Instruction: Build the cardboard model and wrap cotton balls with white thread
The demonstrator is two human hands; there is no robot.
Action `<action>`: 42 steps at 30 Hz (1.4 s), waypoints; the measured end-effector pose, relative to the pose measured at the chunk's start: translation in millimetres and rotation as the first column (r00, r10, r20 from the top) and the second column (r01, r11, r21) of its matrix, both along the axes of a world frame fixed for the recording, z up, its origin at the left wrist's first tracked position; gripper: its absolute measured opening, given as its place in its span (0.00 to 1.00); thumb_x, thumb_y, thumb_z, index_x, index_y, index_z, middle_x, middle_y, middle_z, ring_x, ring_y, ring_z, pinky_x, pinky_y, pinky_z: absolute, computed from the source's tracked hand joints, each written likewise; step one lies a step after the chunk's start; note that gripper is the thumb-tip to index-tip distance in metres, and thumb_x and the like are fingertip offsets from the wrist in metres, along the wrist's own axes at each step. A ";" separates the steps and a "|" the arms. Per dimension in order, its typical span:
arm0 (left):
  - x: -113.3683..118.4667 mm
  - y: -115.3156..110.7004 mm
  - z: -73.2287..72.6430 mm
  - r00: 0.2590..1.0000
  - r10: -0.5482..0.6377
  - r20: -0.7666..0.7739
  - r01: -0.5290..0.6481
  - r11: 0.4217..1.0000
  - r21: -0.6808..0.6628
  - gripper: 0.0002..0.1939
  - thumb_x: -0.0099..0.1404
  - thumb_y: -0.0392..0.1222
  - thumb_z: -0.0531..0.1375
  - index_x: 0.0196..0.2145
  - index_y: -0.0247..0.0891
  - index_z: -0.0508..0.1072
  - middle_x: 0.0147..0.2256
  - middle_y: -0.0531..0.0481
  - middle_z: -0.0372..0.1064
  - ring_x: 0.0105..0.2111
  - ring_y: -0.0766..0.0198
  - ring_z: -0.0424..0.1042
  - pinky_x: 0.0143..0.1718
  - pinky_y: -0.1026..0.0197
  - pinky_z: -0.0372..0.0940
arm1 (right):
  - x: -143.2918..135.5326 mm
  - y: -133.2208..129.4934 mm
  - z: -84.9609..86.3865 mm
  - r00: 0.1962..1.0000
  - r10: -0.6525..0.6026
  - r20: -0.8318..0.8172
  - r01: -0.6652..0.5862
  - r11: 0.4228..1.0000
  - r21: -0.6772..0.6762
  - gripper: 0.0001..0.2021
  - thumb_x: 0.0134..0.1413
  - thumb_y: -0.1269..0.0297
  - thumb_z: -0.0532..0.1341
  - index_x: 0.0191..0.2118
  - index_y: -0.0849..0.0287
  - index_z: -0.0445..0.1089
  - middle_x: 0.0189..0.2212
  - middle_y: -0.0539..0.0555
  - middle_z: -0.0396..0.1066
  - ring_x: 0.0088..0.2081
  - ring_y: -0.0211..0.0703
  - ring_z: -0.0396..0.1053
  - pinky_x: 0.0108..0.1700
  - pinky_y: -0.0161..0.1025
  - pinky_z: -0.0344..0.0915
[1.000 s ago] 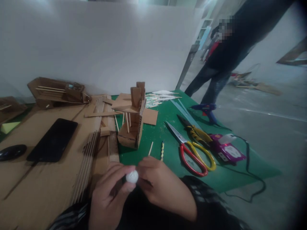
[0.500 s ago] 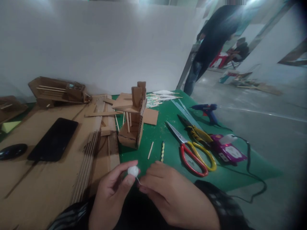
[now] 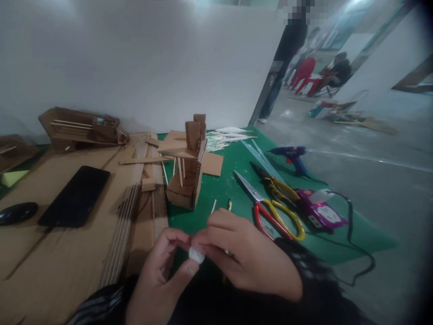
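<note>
A small roll of white thread point(image 3: 196, 255) sits between my two hands near the front of the green table. My left hand point(image 3: 165, 271) is closed on it, thumb in front and fingers behind. My right hand point(image 3: 240, 253) is also closed, its fingertips pinched against the roll's upper right side; the thread's loose end is hidden there. Just beyond my right hand lie a short wooden stick point(image 3: 213, 206) and a patterned pencil-like stick point(image 3: 229, 205), both partly covered by the hand. A cardboard model point(image 3: 184, 194) with thin stick posts stands ahead.
Scissors point(image 3: 260, 203), pliers point(image 3: 275, 187), a blue glue gun point(image 3: 294, 158) and a purple power strip point(image 3: 320, 212) with a cord lie on the right. A phone point(image 3: 76, 196) and mouse point(image 3: 20, 213) rest on cardboard at left. People are in the background.
My right hand has moved left and up to the roll, and the strand of thread between them no longer shows. The standing person in the background has shifted.
</note>
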State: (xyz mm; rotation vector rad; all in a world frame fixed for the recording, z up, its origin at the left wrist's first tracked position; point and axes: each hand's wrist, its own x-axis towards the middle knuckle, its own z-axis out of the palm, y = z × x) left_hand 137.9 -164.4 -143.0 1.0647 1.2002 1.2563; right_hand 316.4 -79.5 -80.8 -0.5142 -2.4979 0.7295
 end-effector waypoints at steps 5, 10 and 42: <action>7.0 -5.2 0.7 0.985 0.156 0.074 -0.160 0.986 0.041 0.12 0.59 0.46 0.67 0.38 0.42 0.72 0.36 0.51 0.74 0.37 0.63 0.74 0.39 0.69 0.67 | -7.4 7.8 -7.1 0.999 0.010 -0.035 -0.011 1.000 -0.025 0.09 0.64 0.72 0.55 0.38 0.63 0.73 0.28 0.53 0.68 0.32 0.39 0.63 0.35 0.35 0.58; -2.4 -3.1 -4.7 0.975 0.096 -0.201 -0.060 0.983 0.175 0.17 0.62 0.40 0.65 0.49 0.48 0.76 0.46 0.49 0.76 0.45 0.61 0.74 0.47 0.66 0.66 | -11.8 10.6 -14.5 0.999 0.020 0.036 -0.022 0.998 0.058 0.11 0.62 0.74 0.55 0.30 0.62 0.71 0.25 0.52 0.64 0.30 0.39 0.61 0.33 0.36 0.56; -6.4 1.2 -2.0 0.975 0.065 -0.211 0.012 0.940 0.342 0.11 0.59 0.38 0.67 0.41 0.44 0.81 0.38 0.47 0.80 0.44 0.57 0.77 0.47 0.62 0.71 | -0.2 -7.3 8.3 0.997 0.033 -0.067 -0.031 0.999 0.039 0.07 0.61 0.75 0.53 0.35 0.58 0.66 0.27 0.52 0.69 0.33 0.41 0.63 0.36 0.38 0.58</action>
